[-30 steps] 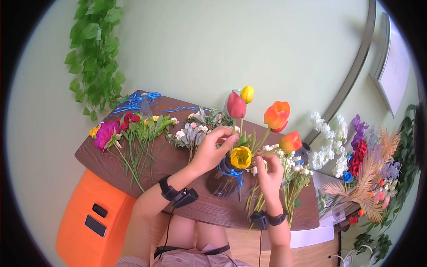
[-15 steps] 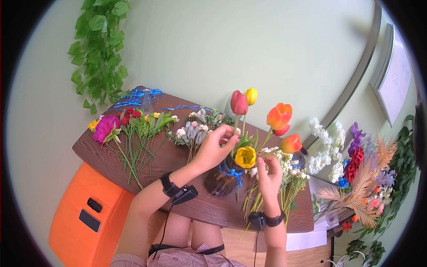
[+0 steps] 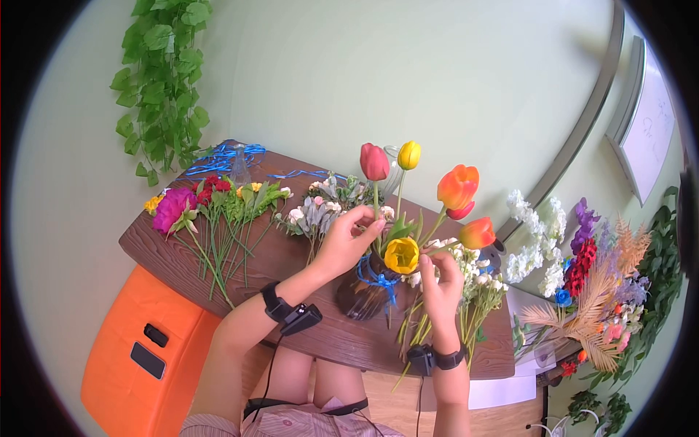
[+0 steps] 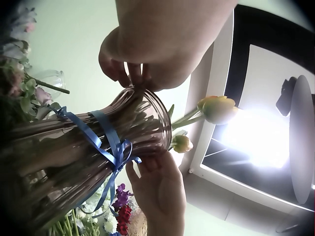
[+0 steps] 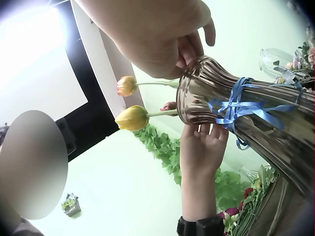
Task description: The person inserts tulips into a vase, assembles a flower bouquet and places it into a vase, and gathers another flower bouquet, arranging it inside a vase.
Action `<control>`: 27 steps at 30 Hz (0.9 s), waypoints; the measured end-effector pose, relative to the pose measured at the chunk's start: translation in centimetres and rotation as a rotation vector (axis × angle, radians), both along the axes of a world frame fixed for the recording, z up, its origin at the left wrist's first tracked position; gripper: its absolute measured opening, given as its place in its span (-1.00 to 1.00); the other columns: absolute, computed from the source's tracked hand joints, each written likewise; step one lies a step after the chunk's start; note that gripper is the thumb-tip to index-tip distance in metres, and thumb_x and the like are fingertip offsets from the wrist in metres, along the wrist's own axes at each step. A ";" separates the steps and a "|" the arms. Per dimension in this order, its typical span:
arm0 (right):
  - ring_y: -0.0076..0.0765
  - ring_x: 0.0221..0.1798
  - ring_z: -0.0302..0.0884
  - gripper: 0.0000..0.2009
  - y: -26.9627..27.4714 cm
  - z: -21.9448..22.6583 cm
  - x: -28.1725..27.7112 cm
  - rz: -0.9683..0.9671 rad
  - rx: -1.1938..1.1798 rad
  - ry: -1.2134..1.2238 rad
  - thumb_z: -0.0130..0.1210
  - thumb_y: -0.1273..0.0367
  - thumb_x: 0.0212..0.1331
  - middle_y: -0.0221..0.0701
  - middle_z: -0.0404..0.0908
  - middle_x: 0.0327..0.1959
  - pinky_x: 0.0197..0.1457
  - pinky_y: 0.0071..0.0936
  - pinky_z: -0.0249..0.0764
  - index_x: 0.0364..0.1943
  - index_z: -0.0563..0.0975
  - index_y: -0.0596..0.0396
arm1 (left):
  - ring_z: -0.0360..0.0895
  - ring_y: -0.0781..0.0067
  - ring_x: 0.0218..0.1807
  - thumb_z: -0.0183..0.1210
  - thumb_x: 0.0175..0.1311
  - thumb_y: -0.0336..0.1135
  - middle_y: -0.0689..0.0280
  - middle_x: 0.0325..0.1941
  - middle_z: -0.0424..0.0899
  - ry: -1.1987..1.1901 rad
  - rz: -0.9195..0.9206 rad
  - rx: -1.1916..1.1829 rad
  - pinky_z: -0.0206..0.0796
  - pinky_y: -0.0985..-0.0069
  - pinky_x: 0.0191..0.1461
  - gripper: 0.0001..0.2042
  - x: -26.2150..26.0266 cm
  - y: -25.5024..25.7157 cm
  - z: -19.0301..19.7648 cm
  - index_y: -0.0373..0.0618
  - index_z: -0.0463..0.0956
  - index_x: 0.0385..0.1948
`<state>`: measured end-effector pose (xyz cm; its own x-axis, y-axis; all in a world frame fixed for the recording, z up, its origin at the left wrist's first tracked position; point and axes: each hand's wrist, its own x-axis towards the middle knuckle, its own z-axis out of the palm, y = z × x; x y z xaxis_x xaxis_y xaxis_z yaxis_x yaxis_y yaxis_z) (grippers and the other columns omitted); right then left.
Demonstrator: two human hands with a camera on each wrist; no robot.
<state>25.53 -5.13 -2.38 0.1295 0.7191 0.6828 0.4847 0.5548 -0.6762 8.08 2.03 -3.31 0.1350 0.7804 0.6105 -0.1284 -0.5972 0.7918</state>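
A brown ribbed glass vase (image 3: pixel 358 295) with a blue ribbon bow (image 3: pixel 378 279) stands on the table. My left hand (image 3: pixel 351 242) is at the left of its mouth, thumb and fingers pinching the stem of the red tulip (image 3: pixel 374 162). At the right of the rim, my right hand (image 3: pixel 443 285) grips the vase with thumb and bent fingers. A yellow tulip bud (image 3: pixel 409 155) rises behind; an open yellow tulip (image 3: pixel 402 256) leans forward over the rim. Orange tulips (image 3: pixel 459 187) lean right. Both wrist views show fingers at the glass rim (image 4: pixel 165 118).
Pink, red and yellow flowers (image 3: pixel 175 211) lie on the table's left. Blue ribbon (image 3: pixel 226 160) and a clear glass vase (image 3: pixel 240 167) sit at the back left corner. White flowers (image 3: pixel 477 306) lie right of the vase. An orange stool (image 3: pixel 138 320) holds a phone (image 3: pixel 148 360).
With the left hand's pinch, the red tulip has tilted left, away from the yellow bud. The right hand stays at the vase rim. The head view shifted slightly earlier on.
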 end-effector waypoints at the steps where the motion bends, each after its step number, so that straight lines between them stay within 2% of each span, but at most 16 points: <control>1: -0.48 -0.34 0.43 -0.92 0.1 -0.1 0.1 0.001 -0.005 0.005 0.05 0.49 0.03 -0.34 0.53 -0.42 -0.18 -0.57 0.32 -0.42 0.46 0.24 | 0.45 0.66 -0.36 0.07 0.15 -0.34 0.40 -0.45 0.55 -0.069 -0.050 -0.024 0.24 0.65 -0.33 -0.87 0.1 0.1 -0.3 -0.18 0.45 -0.37; 3: -0.48 -0.34 0.43 -0.92 0.1 -0.1 0.1 -0.001 -0.009 0.010 0.05 0.49 0.03 -0.34 0.53 -0.43 -0.19 -0.57 0.32 -0.42 0.46 0.24 | 0.44 0.67 -0.36 0.07 0.16 -0.33 0.41 -0.45 0.54 -0.137 -0.101 -0.048 0.23 0.66 -0.34 -0.87 0.3 0.1 -0.7 -0.18 0.45 -0.37; 6: -0.49 -0.34 0.43 -0.92 -0.1 0.2 -0.2 0.013 -0.007 0.020 0.06 0.49 0.03 -0.35 0.53 -0.44 -0.20 -0.57 0.32 -0.42 0.46 0.24 | 0.44 0.68 -0.36 0.07 0.15 -0.33 0.43 -0.44 0.53 -0.163 -0.053 -0.070 0.21 0.67 -0.33 -0.87 0.6 0.0 -0.8 -0.18 0.45 -0.36; 8: -0.50 -0.34 0.43 -0.92 -0.1 0.3 -0.2 0.002 -0.018 0.005 0.06 0.49 0.02 -0.35 0.53 -0.44 -0.20 -0.58 0.32 -0.42 0.46 0.24 | 0.43 0.68 -0.35 0.08 0.14 -0.35 0.44 -0.43 0.53 -0.080 0.005 0.021 0.20 0.67 -0.31 -0.88 0.5 -0.2 -0.3 -0.17 0.45 -0.36; 11: -0.52 -0.35 0.42 -0.91 0.0 0.1 -0.1 0.013 -0.024 0.033 0.06 0.48 0.03 -0.37 0.52 -0.45 -0.20 -0.58 0.32 -0.41 0.46 0.24 | 0.43 0.67 -0.33 0.09 0.11 -0.36 0.44 -0.42 0.53 0.018 0.037 0.011 0.20 0.65 -0.28 -0.88 0.4 -0.3 0.3 -0.16 0.45 -0.35; 15: -0.52 -0.34 0.41 -0.87 -0.2 0.0 -0.1 0.053 -0.039 0.084 0.06 0.51 0.03 -0.40 0.49 -0.45 -0.17 -0.57 0.32 -0.33 0.42 0.25 | 0.43 0.65 -0.32 0.11 0.09 -0.36 0.43 -0.42 0.54 0.014 0.032 0.025 0.20 0.64 -0.26 -0.87 0.5 -0.4 0.5 -0.16 0.45 -0.35; 17: -0.51 -0.26 0.39 -0.78 -0.3 -0.2 -0.1 0.085 -0.043 0.163 0.07 0.52 0.01 -0.39 0.46 -0.35 -0.11 -0.55 0.30 -0.24 0.36 0.23 | 0.44 0.64 -0.32 0.12 0.07 -0.36 0.43 -0.42 0.54 0.015 0.028 0.035 0.20 0.63 -0.24 -0.85 0.5 -0.3 0.5 -0.17 0.45 -0.34; 18: -0.51 -0.26 0.39 -0.78 -0.3 -0.3 -0.1 0.085 -0.044 0.164 0.07 0.52 0.01 -0.39 0.46 -0.35 -0.11 -0.55 0.30 -0.24 0.36 0.23 | 0.44 0.64 -0.32 0.12 0.07 -0.36 0.43 -0.42 0.54 0.016 0.028 0.035 0.20 0.63 -0.24 -0.85 0.5 -0.4 0.6 -0.17 0.45 -0.34; 20: -0.46 -0.12 0.33 -0.67 -0.3 -0.6 0.0 0.067 0.013 0.139 0.09 0.51 -0.01 -0.33 0.38 -0.16 -0.02 -0.49 0.27 -0.14 0.29 0.20 | 0.44 0.64 -0.30 0.12 0.07 -0.36 0.43 -0.40 0.53 0.042 0.015 0.040 0.20 0.64 -0.22 -0.83 0.4 -0.4 0.7 -0.16 0.43 -0.31; 21: -0.46 -0.12 0.33 -0.67 -0.4 -0.7 0.0 0.067 0.014 0.140 0.09 0.51 -0.01 -0.33 0.38 -0.16 -0.02 -0.49 0.27 -0.14 0.29 0.20 | 0.44 0.64 -0.30 0.12 0.07 -0.36 0.43 -0.40 0.53 0.043 0.015 0.041 0.20 0.64 -0.22 -0.83 0.4 -0.4 0.6 -0.16 0.43 -0.31; 23: -0.40 0.00 0.25 -0.53 -0.6 -1.1 0.0 0.068 -0.012 0.157 0.14 0.45 -0.04 -0.26 0.26 -0.02 0.05 -0.43 0.24 -0.01 0.22 0.19 | 0.43 0.63 -0.24 0.11 0.07 -0.37 0.42 -0.30 0.52 0.046 0.040 0.011 0.19 0.64 -0.20 -0.78 0.5 -0.3 0.2 -0.14 0.39 -0.23; 24: -0.40 0.00 0.25 -0.53 -0.7 -1.5 0.1 0.068 -0.012 0.159 0.14 0.45 -0.04 -0.26 0.26 -0.02 0.05 -0.43 0.24 -0.01 0.22 0.19 | 0.43 0.63 -0.24 0.11 0.07 -0.37 0.42 -0.30 0.52 0.049 0.040 0.011 0.19 0.64 -0.20 -0.78 0.4 -0.2 0.0 -0.14 0.39 -0.23; 26: -0.31 0.09 0.20 -0.35 -0.8 -2.4 0.1 0.097 -0.082 0.131 0.18 0.41 -0.08 -0.21 0.21 0.03 0.13 -0.37 0.19 0.11 0.09 0.21 | 0.41 0.61 -0.17 0.09 0.08 -0.38 0.38 -0.20 0.48 -0.022 -0.029 -0.013 0.20 0.61 -0.16 -0.71 0.1 0.0 -0.4 -0.13 0.32 -0.14; 27: -0.31 0.09 0.20 -0.35 -0.8 -2.7 0.0 0.096 -0.083 0.134 0.18 0.41 -0.08 -0.21 0.21 0.03 0.13 -0.37 0.19 0.11 0.09 0.21 | 0.41 0.61 -0.17 0.09 0.08 -0.38 0.38 -0.20 0.48 -0.019 -0.030 -0.014 0.20 0.61 -0.16 -0.71 -0.1 0.1 -0.5 -0.13 0.32 -0.14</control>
<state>25.51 -5.94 -5.05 0.1434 0.7856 0.6019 0.3348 0.5339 -0.7765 7.96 2.15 -3.84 0.1474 0.7843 0.6026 -0.1610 -0.5821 0.7970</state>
